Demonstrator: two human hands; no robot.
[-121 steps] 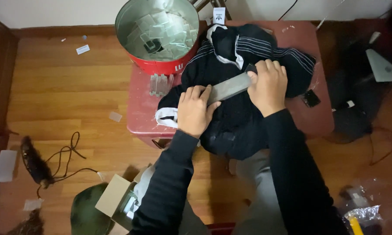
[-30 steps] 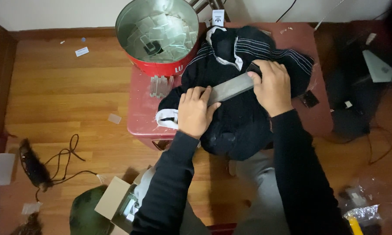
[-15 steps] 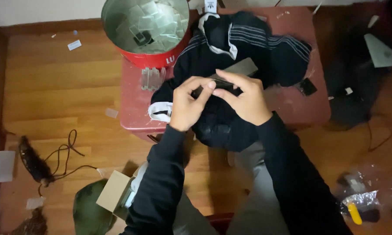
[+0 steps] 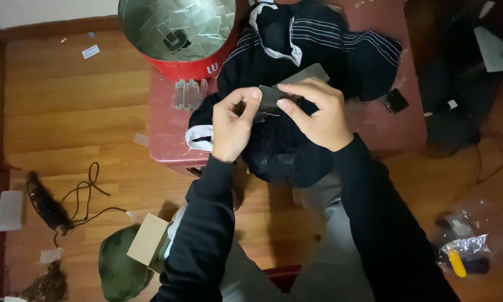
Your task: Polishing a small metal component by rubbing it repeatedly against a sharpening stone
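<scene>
A dark jacket [image 4: 313, 50] with white stripes and a white collar lies spread on a small red table [image 4: 167, 126]. Above it, my left hand [image 4: 233, 126] and my right hand [image 4: 317, 112] together hold a flat grey rectangular tag [image 4: 302, 78] raised a little off the cloth. My left thumb and forefinger pinch its near end, and something small and thin hangs there. My right fingers grip the same end from the other side. Both arms wear black sleeves.
A red round tin [image 4: 179, 33] holding clear plastic pieces stands at the table's back left, with a clear ridged piece [image 4: 190, 94] beside it. A black cable [image 4: 86, 196], a cardboard box [image 4: 149, 240] and a green cap [image 4: 120, 271] lie on the wooden floor. Plastic bags [image 4: 469, 240] lie at right.
Both hands have lifted the grey tag off the jacket and closed in on its near end. The view has shifted slightly, so the table sits higher in the frame.
</scene>
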